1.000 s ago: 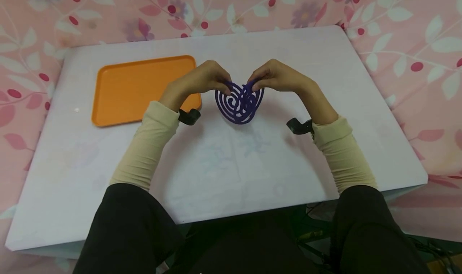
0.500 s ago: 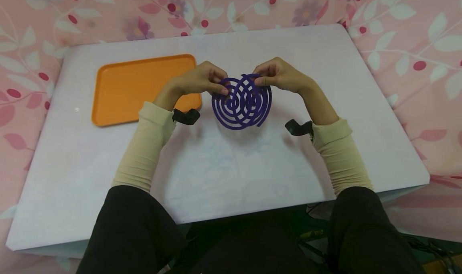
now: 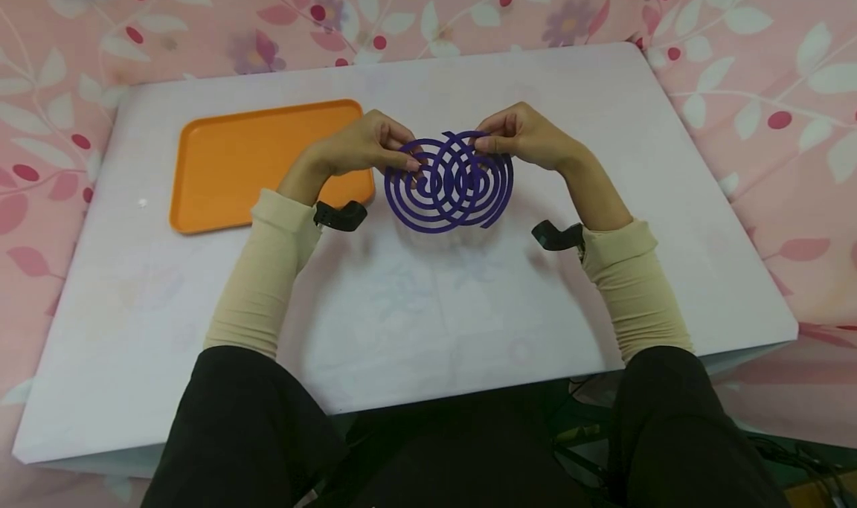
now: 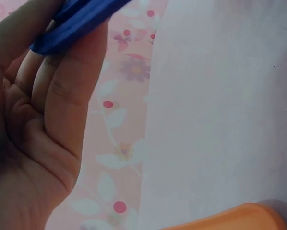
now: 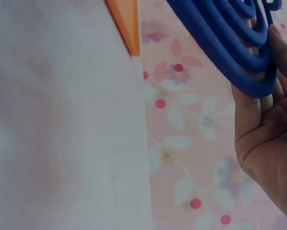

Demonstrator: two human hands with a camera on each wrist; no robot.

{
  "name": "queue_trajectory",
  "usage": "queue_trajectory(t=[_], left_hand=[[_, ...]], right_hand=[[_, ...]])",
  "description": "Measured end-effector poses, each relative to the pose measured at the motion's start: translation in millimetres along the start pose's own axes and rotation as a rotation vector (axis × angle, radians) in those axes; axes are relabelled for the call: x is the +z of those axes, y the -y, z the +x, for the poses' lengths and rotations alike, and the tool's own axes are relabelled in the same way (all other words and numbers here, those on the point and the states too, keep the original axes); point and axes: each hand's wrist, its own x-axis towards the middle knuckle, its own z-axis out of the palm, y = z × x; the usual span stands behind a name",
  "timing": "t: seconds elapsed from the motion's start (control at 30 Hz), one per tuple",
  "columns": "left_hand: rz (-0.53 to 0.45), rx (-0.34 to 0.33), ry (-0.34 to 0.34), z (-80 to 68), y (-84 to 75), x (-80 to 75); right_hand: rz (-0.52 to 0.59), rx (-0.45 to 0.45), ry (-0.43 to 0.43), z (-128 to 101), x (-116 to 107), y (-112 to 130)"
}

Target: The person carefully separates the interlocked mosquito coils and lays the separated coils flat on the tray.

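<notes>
Two purple spiral mosquito coils overlap above the table, their rings crossing in the middle. My left hand pinches the upper part of the left mosquito coil between thumb and fingers. My right hand pinches the top of the right mosquito coil. Only a bluish edge of a mosquito coil shows in the left wrist view, between thumb and fingers. In the right wrist view, thick curved rings of a mosquito coil lie against the fingers, with the thumb on top. Some fingertips are hidden behind the rings.
An orange rectangular tray lies on the white table, left of the mosquito coils and partly behind my left hand. A pink flowered curtain borders the table at the back and sides. Small black cameras sit at both wrists.
Both mosquito coils have swung from a folded, tilted pose to lie flatter towards the head camera. My hands have moved slightly apart, so the two spirals overlap less. The tray stays put.
</notes>
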Motion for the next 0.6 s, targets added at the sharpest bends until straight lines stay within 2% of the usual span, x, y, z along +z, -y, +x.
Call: queue_trajectory(t=[0.23, 0.6], left_hand=[[0.024, -0.013, -0.051, -2.8, -1.3, 0.6], [0.033, -0.009, -0.102, -4.5, -2.9, 2.5]], right_hand=[[-0.027, 0.051, -0.063, 1.9, 0.0, -1.0], [-0.039, 0.057, -0.123, 3.1, -2.2, -3.8]])
